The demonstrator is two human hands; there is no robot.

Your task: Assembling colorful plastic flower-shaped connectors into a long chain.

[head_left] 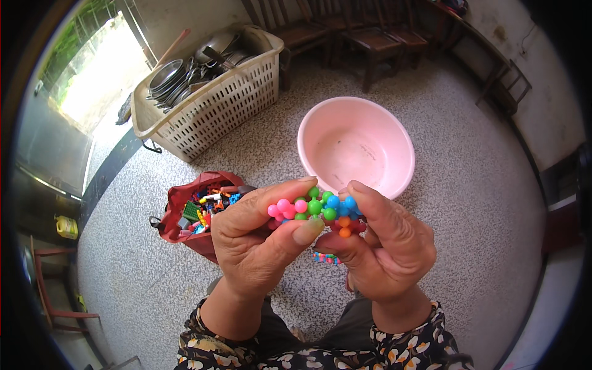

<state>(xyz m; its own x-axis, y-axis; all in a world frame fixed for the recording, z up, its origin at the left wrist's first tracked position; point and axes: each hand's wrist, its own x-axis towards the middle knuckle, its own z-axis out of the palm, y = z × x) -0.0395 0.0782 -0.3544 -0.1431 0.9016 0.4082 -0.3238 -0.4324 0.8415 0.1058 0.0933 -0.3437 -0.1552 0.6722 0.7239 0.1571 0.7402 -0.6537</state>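
Observation:
My left hand (pixel 256 237) and my right hand (pixel 391 246) are raised close together, each pinching part of a cluster of knobbly plastic ball-shaped building beads. Green beads (pixel 314 207) are at the middle of the cluster, gripped by the left thumb and fingers. Pink beads (pixel 285 209) stick out on the left side. Blue beads (pixel 349 203) and orange beads (pixel 345 227) are at the right fingertips. Fingers cover part of the cluster, so I cannot tell how every bead joins. Below the hands, more small colourful beads (pixel 327 258) show, partly hidden.
A red bag (pixel 171 216) of mixed toy pieces stands left of my hands. Beyond them sits a pink basin (pixel 312 145). A white slatted basket (pixel 231 98) with pots and pans stands far left. Wooden chairs (pixel 370 40) line the back wall; another chair (pixel 43 277) is at left.

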